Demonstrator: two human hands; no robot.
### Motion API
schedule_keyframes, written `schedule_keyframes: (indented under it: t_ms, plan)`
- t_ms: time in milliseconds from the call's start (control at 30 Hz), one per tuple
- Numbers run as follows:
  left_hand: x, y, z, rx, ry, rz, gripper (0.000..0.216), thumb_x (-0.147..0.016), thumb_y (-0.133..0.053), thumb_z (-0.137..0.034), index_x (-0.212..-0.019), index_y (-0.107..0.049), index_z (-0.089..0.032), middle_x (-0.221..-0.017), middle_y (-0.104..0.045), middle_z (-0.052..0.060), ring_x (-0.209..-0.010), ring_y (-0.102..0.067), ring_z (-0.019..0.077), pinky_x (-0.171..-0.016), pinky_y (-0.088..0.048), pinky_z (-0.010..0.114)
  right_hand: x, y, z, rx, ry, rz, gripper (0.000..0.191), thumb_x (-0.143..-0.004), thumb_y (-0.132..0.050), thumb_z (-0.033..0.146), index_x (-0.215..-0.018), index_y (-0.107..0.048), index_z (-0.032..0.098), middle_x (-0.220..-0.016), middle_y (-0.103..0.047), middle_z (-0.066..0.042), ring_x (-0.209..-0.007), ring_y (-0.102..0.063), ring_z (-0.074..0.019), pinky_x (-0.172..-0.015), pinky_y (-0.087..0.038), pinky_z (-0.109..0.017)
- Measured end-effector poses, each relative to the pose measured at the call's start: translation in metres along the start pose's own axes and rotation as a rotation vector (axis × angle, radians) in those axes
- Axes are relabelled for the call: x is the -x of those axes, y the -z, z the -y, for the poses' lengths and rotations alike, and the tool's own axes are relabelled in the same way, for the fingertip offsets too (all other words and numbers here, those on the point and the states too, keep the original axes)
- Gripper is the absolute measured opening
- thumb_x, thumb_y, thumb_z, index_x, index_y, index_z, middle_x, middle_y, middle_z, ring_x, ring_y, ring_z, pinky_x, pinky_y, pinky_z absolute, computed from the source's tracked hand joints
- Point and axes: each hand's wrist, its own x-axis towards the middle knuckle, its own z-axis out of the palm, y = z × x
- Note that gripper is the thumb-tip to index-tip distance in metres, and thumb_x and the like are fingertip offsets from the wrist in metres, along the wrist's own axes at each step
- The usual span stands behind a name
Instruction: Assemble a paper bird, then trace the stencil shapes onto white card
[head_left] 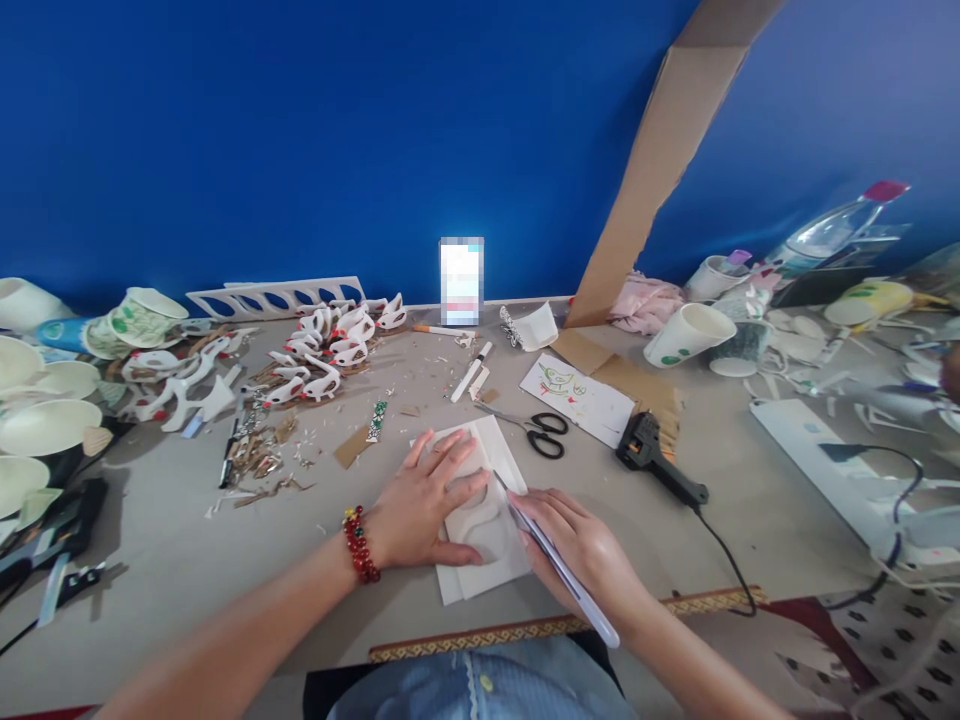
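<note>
My left hand (439,500) lies spread over a stack of white sheets (491,580), its fingers pressing the top one flat. A curved cut or outline shows on the top sheet between thumb and index finger. In my right hand (577,550) is a craft knife (566,575) with a pale lilac handle, gripped like a pen. Its tip touches or hovers just above the sheet, close to my left index fingertip; I cannot tell which. Black-handled scissors (546,435) lie just beyond the sheets, beside a card with a bird drawing (577,395).
A black glue gun (660,460) with a cord rests at right, near a white power strip (817,490). Several white bird cutouts (322,350) cluster at back left. Paper cups (690,335) stand at right. A phone (461,280) leans on the blue wall. Scraps litter the table.
</note>
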Motion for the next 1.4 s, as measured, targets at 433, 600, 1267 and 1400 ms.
schedule_keyframes:
  t_ms: [433,600,1267,1400]
  plan:
    - [0.0,0.001,-0.002,0.018,0.011,-0.005,0.086,-0.073,-0.051,-0.081,-0.138,-0.05,-0.024,-0.154,-0.034,0.016,-0.144,-0.022,0.0377,-0.116,-0.008,0.062,0.013,0.004,0.009,-0.004,-0.014,-0.009,0.037,-0.087,-0.049,0.01,-0.123,-0.055,0.016,-0.107,-0.071,-0.012,-0.1,-0.066,-0.0248,-0.09,-0.057,-0.042]
    - [0.0,-0.001,-0.001,0.025,0.028,0.02,0.086,-0.074,-0.046,-0.083,-0.138,-0.049,-0.025,-0.154,-0.032,0.017,-0.144,-0.021,0.0376,-0.116,-0.008,0.061,0.022,0.004,0.012,0.012,-0.033,0.006,0.037,-0.088,-0.049,0.01,-0.124,-0.054,0.014,-0.108,-0.07,-0.013,-0.103,-0.066,-0.0253,-0.091,-0.057,-0.041]
    - [0.0,-0.002,-0.001,0.01,0.006,-0.018,0.084,-0.073,-0.054,-0.078,-0.137,-0.051,-0.024,-0.154,-0.033,0.014,-0.143,-0.021,0.0382,-0.116,-0.008,0.061,0.06,0.015,0.039,0.126,-0.063,-0.006,0.038,-0.084,-0.049,0.009,-0.12,-0.06,0.015,-0.102,-0.075,-0.011,-0.103,-0.069,-0.0274,-0.086,-0.06,-0.042]
    - [0.001,-0.004,0.001,0.003,-0.002,-0.005,0.084,-0.074,-0.051,-0.079,-0.139,-0.049,-0.025,-0.154,-0.032,0.015,-0.144,-0.021,0.0377,-0.116,-0.007,0.06,0.072,0.018,0.043,0.151,-0.062,0.015,0.04,-0.082,-0.049,0.009,-0.12,-0.06,0.015,-0.101,-0.075,-0.01,-0.102,-0.069,-0.0276,-0.085,-0.06,-0.043]
